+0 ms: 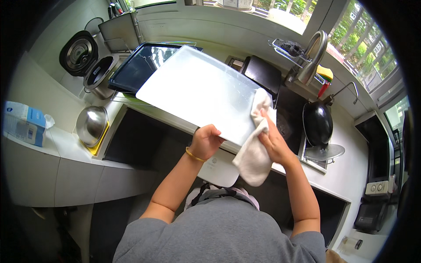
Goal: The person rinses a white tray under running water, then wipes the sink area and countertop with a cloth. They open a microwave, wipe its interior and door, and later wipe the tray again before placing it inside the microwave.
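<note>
A large whitish translucent rectangular panel is held tilted over the counter and sink. My left hand grips its near edge, thumb on top. My right hand presses a white cloth against the panel's right end, and the cloth hangs down below the fingers. Under the panel's far left part lies a dark baking tray on a wire rack. What the panel is made of, plastic or glass, I cannot tell.
Right of the panel are a dark sink, a faucet, a black wok and a glass lid. On the left stand an open cooker, a steel bowl and a blue-white package. A black pan sits behind the panel.
</note>
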`<state>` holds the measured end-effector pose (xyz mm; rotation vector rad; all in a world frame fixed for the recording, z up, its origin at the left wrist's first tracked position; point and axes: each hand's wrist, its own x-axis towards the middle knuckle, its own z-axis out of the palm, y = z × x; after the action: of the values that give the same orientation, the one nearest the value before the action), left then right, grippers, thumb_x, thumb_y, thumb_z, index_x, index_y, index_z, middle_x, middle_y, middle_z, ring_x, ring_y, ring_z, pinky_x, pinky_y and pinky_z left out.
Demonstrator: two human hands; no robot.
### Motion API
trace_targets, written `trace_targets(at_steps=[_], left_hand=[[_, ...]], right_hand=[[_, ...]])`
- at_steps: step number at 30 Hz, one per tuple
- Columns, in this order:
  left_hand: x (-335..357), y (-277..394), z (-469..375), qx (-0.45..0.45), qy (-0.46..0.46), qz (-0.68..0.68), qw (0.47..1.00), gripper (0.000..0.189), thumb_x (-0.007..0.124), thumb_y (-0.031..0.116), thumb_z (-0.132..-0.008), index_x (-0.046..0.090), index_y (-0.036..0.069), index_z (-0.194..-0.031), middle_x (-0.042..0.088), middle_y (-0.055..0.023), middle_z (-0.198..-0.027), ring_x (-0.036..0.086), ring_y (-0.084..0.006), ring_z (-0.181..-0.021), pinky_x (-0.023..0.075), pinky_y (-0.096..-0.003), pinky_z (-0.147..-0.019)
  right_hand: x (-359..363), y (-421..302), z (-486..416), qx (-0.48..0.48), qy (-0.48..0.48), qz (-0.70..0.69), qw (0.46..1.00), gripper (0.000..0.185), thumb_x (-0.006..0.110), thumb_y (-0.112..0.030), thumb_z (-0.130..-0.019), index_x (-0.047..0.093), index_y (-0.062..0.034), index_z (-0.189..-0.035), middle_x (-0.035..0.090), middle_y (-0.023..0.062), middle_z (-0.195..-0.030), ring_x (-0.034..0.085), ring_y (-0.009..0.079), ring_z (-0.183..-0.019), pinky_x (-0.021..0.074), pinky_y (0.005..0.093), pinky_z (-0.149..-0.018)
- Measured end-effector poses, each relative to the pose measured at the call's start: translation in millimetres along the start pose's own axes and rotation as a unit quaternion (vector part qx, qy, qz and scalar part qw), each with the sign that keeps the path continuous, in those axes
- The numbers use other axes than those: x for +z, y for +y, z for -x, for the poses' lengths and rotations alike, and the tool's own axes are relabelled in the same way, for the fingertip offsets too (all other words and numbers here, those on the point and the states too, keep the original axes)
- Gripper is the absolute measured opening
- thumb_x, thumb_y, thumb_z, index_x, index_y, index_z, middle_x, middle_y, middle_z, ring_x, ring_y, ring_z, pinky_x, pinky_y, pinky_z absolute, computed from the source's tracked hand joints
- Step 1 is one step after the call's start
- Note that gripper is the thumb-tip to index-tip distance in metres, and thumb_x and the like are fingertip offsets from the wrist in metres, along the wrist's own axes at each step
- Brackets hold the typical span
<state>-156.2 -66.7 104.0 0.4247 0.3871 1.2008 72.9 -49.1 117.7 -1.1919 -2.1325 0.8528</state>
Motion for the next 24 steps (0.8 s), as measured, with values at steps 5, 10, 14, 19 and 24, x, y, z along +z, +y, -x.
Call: trace_targets(at_steps=[5,10,14,19,24], left_hand=[[-9,-21,19,-0.063,-0.02,-0.044,0.997,0.012,0.046,0.006,-0.071,0.052,0.001,-0.062,0.054,-0.0071,-0.068,0.048,-0.0148,-0.068,0.0379,-0.0264,-0.067],[-6,-28,31,-0.023,-0.143,-0.2,0.969,0.024,0.043,-0.002,-0.062,0.055,-0.002,-0.083,0.057,-0.0091,-0.082,0.051,-0.0181,-0.079,0.0403,-0.027,-0.073],[4,-26,31,-0.097,-0.088,-0.194,0.972,0.016,0.05,-0.006,-0.066,0.056,0.0,-0.08,0.055,-0.0048,-0.077,0.05,-0.0122,-0.075,0.0397,-0.0236,-0.068],[7,-18,26,-0.135,-0.062,-0.123,0.981,0.047,0.041,0.002,-0.072,0.041,0.0,-0.119,0.048,-0.0116,-0.115,0.048,-0.0207,-0.104,0.0384,-0.0336,-0.089],[3,-17,30,-0.111,-0.063,-0.063,0.99,0.031,0.042,-0.001,-0.071,0.054,-0.003,-0.099,0.055,-0.0101,-0.1,0.051,-0.0174,-0.094,0.0389,-0.0288,-0.084]], right_hand=[[-20,65,-28,0.088,0.089,-0.023,0.992,0.063,0.037,-0.039,-0.088,0.016,-0.001,-0.133,0.012,0.0148,-0.14,0.01,0.0238,-0.13,0.0093,0.0294,-0.104],[-20,87,-57,0.156,0.093,-0.056,0.982,0.062,0.033,-0.045,-0.087,0.023,-0.0024,-0.131,0.021,0.0188,-0.136,0.018,0.0295,-0.127,0.014,0.0331,-0.103],[11,48,-69,0.049,0.104,0.022,0.993,0.063,0.036,-0.044,-0.086,0.022,-0.0039,-0.132,0.019,0.0218,-0.136,0.014,0.0316,-0.128,0.0112,0.0352,-0.104],[30,-23,-41,-0.085,0.026,0.11,0.99,0.064,0.042,-0.039,-0.082,0.018,-0.0108,-0.134,0.014,0.0207,-0.138,0.009,0.0338,-0.129,0.0094,0.0418,-0.104],[24,-36,6,-0.109,-0.022,0.118,0.987,0.064,0.05,-0.029,-0.077,0.024,-0.0095,-0.132,0.016,0.0197,-0.138,0.011,0.034,-0.129,0.0111,0.0423,-0.103]])
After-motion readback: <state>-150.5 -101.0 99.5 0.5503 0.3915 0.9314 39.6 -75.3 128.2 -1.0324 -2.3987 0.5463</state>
